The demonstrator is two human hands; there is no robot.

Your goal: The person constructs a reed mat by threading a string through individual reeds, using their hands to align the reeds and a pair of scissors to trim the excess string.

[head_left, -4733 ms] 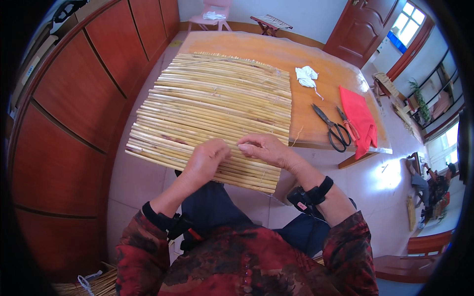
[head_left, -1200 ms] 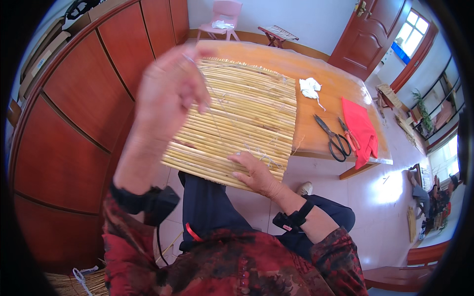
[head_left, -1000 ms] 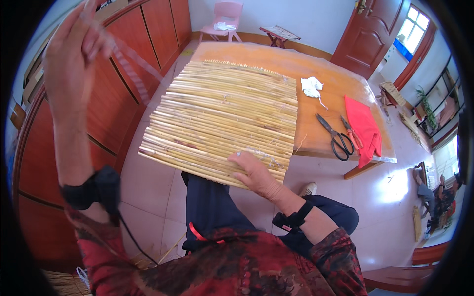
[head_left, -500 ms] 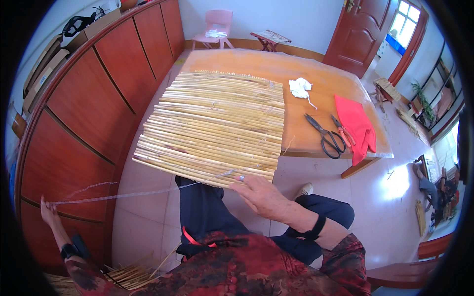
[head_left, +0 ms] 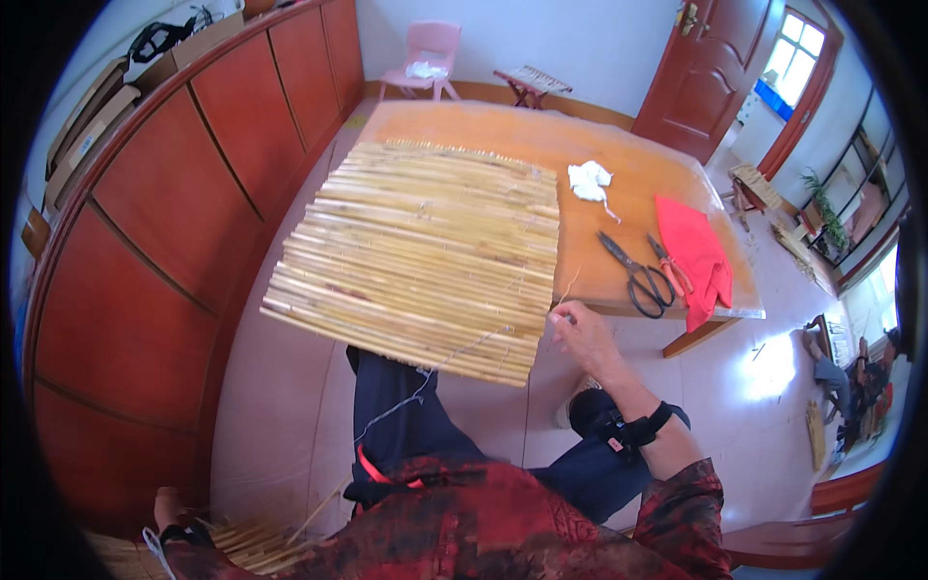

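Observation:
A mat of pale reed sticks rests on the wooden table, its near edge overhanging above my knees. Just beside its right edge, my right hand has curled, pinched fingertips; whatever they hold is too small to make out. A thin cord trails from the mat down across my dark trousers. My left hand is low at the left, close to a bundle of loose reeds, its fingers mostly hidden. Black scissors, orange-handled pliers, red cloth and a white cloth bundle lie right of the mat.
A red-brown cabinet lines the left, boxes on top. At the back stand a pink chair, a folding stool and an open door. Another person sits at the far right.
My left hand rose leftward with the cord, then dropped to the lower left. The cord, stretched half a second ago, now sags. My right hand moved from the front of the mat to its right edge.

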